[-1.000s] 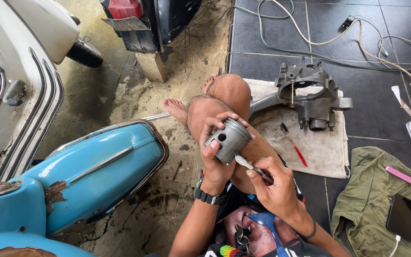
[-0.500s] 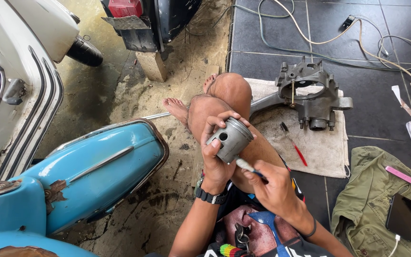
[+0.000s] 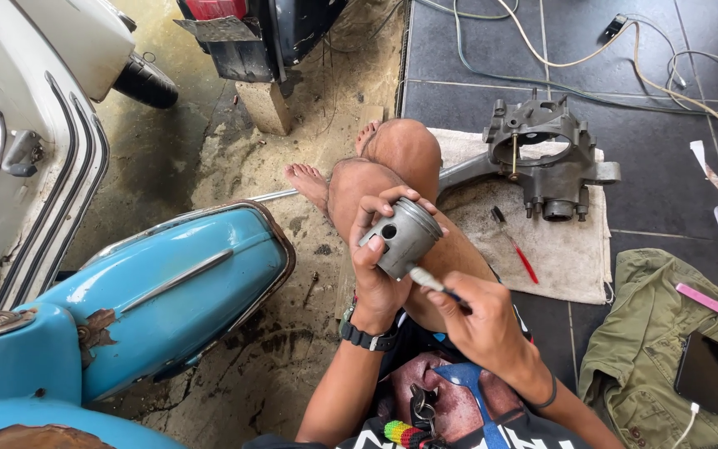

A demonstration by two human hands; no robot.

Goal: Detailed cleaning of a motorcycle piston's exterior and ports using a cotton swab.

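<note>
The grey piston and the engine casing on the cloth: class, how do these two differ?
The piston is a small, smooth cylinder; the engine casing is larger and irregular, with lugs and studs. The piston is held up in the left hand; the casing lies untouched on a cloth. Both are grey metal.

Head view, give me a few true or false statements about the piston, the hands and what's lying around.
1. The left hand holds a grey piston. True.
2. The right hand is empty. False: it holds a small tool with its tip against the piston.
3. The engine casing lies on a cloth. True.
4. The phone lies on bare floor. False: it lies on the green jacket.
5. The scooter panel beside the left arm is red. False: it is light blue.
</note>
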